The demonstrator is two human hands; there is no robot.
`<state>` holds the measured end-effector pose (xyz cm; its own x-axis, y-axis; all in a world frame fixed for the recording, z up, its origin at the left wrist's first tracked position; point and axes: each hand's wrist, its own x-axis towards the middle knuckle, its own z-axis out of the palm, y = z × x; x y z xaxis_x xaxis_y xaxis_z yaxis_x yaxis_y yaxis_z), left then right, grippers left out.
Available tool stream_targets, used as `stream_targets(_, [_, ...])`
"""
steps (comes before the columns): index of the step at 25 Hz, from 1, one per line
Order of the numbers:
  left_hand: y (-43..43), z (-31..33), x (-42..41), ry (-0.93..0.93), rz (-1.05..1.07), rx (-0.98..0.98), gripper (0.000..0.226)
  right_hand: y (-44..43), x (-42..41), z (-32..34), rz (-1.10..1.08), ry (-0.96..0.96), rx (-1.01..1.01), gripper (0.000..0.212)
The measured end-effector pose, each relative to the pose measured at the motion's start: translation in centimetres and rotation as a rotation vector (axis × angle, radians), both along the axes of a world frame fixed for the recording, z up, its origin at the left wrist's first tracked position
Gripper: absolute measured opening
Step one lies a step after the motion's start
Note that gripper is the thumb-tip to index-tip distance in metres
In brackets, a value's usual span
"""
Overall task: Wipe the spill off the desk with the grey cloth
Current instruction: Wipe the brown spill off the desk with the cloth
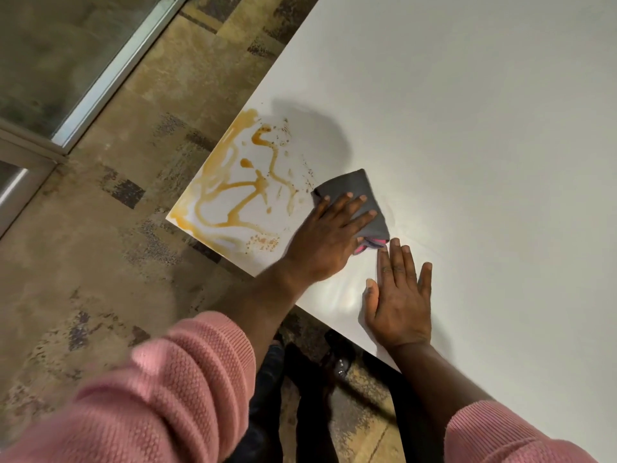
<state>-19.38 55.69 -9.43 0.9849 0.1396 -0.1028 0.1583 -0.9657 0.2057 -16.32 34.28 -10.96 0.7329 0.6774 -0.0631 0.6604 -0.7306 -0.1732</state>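
Observation:
An orange-brown spill (233,192) streaks the near left corner of the white desk (467,128), running along its left edge, with small brown specks around it. Just right of the spill lies the folded grey cloth (357,187), a pink layer showing at its lower edge. My left hand (329,238) presses flat on the cloth, fingers spread over it. My right hand (399,295) rests flat on the bare desk beside the cloth, its fingertips close to the cloth's pink corner, holding nothing.
The desk's corner and left edge drop off to a patterned brown carpet floor (117,228). A glass panel with a metal frame (83,95) stands at the upper left. Dark trousers and shoes (334,362) show under the desk's near edge.

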Motion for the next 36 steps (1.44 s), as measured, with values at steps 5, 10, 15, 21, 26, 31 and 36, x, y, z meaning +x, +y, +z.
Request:
stream_targets(5, [-6.1,0.3,-12.0,0.042,0.249,-0.024,0.058,0.2,0.0,0.7,-0.014,0.053,-0.017,0.068])
stream_targets(10, [-4.0,0.9,-9.6,0.080,0.242,0.003,0.060,0.2,0.0,0.8,-0.021,0.085,-0.035,0.068])
stream_targets(15, [0.5,1.0,-3.8,0.050,0.356,-0.035,0.064,-0.2,0.1,-0.1,-0.023,0.066,-0.026,0.069])
stream_targets(21, [-6.2,1.5,-14.9,0.092,0.380,-0.079,0.059,-0.1,0.0,-0.2,-0.022,0.079,-0.039,0.068])
stream_targets(26, [-2.5,2.4,-10.9,0.139,0.443,-0.087,0.076,3.6,0.5,1.4,0.093,0.090,-0.004,0.067])
stream_targets(31, [-0.7,1.2,-8.7,0.096,0.578,-0.091,0.078,7.1,0.7,-0.2,0.109,0.080,0.014,0.067])
stream_targets(36, [-4.7,0.0,-11.3,0.067,0.568,-0.086,0.081,6.9,0.6,-0.2,0.098,0.054,0.018,0.068])
